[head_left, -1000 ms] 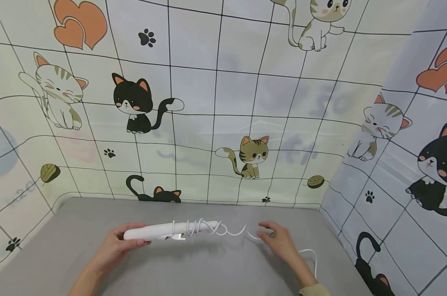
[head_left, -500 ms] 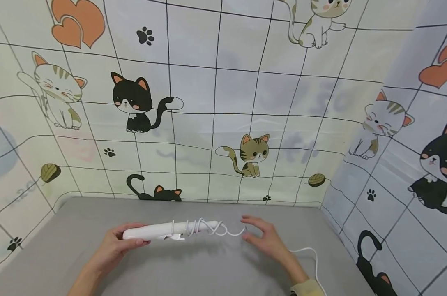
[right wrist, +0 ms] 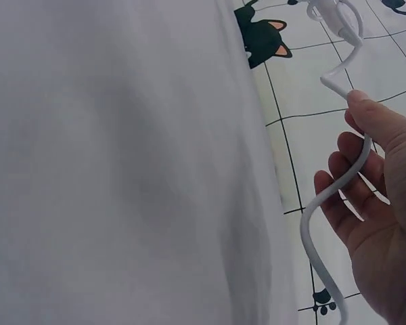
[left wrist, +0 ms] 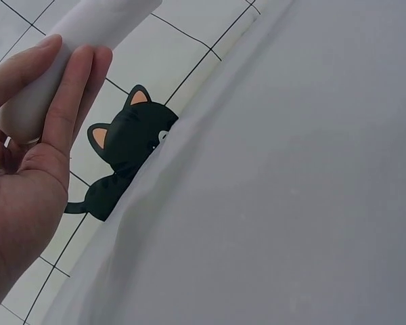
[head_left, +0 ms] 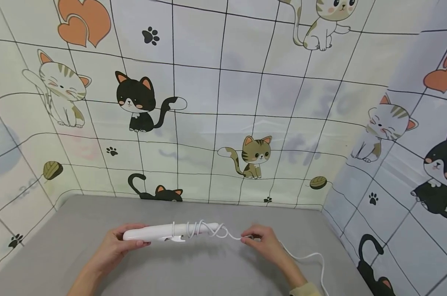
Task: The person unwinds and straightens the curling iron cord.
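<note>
A white curling iron point(head_left: 153, 232) with a small lever on its underside is held level above the table. My left hand point(head_left: 116, 244) grips its rounded left end, thumb on the near side; the left wrist view shows fingers wrapped about the smooth white barrel point(left wrist: 98, 34). The white cord point(head_left: 232, 236) is wound in loose loops round the iron's right part. Just beyond that end, my right hand point(head_left: 266, 244) pinches the cord between thumb and index finger. In the right wrist view the cord point(right wrist: 311, 247) runs on across the curled fingers and hangs down.
A grey cloth-covered table point(head_left: 194, 271) lies beneath both hands. Behind it and at the sides hangs a white curtain point(head_left: 205, 90) with a grid and cartoon cats. The loose cord trails past the right forearm toward the near edge.
My right hand has moved left along the cord toward the iron; its fingers, parted half a second ago, now pinch the cord. The left hand and the iron have stayed in place.
</note>
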{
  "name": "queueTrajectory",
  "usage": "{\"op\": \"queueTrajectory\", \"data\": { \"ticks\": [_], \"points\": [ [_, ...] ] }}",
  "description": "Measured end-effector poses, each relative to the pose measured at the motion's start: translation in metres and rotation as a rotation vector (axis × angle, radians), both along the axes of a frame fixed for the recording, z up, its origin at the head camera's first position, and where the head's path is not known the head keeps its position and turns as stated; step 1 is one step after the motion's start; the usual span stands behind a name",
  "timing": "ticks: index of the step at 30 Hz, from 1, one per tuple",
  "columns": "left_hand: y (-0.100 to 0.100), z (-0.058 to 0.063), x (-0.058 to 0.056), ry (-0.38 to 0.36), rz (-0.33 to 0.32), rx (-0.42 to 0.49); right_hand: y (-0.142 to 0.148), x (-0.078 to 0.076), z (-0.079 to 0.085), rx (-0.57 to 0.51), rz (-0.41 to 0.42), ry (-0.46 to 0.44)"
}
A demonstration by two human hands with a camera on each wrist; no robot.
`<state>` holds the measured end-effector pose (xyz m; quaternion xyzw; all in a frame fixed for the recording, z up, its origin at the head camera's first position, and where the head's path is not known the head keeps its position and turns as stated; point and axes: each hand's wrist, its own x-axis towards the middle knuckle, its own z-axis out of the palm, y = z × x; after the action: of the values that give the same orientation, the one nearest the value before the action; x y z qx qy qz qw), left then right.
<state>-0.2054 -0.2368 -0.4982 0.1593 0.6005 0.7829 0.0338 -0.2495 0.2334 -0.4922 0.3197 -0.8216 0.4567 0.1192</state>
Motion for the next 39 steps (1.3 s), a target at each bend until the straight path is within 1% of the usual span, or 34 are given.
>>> {"op": "queueTrajectory", "data": {
  "ticks": [5,9,13,16,18,20,25,30,34,37,39],
  "points": [
    [-0.001,-0.002,0.0,0.018,-0.01,0.004,0.007,0.003,-0.002,0.013,-0.066,0.017],
    [-0.002,-0.004,0.001,0.032,-0.018,0.035,0.018,0.004,-0.003,0.038,-0.15,0.06],
    [-0.003,-0.004,0.002,0.051,-0.013,0.078,0.031,0.001,-0.002,0.044,-0.304,0.113],
    [-0.004,-0.003,0.001,0.066,-0.006,0.089,0.04,-0.002,-0.002,0.038,-0.423,0.163],
    [-0.004,-0.001,0.001,0.067,-0.007,0.085,0.044,-0.003,-0.003,0.033,-0.461,0.194],
    [-0.004,-0.001,0.0,0.067,-0.007,0.08,0.048,-0.004,-0.004,0.033,-0.464,0.207],
    [-0.004,0.001,0.001,0.062,-0.009,0.076,0.048,-0.003,-0.011,0.05,-0.416,0.198],
    [-0.005,0.001,0.002,0.055,-0.02,0.06,0.043,0.002,-0.016,0.099,-0.376,0.191],
    [-0.005,0.0,0.002,0.048,-0.032,0.053,0.038,0.004,-0.014,0.142,-0.351,0.123],
    [-0.004,0.001,0.003,0.047,-0.021,0.053,0.034,0.003,-0.008,0.155,-0.352,0.039],
    [-0.004,0.001,0.003,0.05,-0.016,0.051,0.031,0.002,-0.004,0.153,-0.352,0.003]
  ]
}}
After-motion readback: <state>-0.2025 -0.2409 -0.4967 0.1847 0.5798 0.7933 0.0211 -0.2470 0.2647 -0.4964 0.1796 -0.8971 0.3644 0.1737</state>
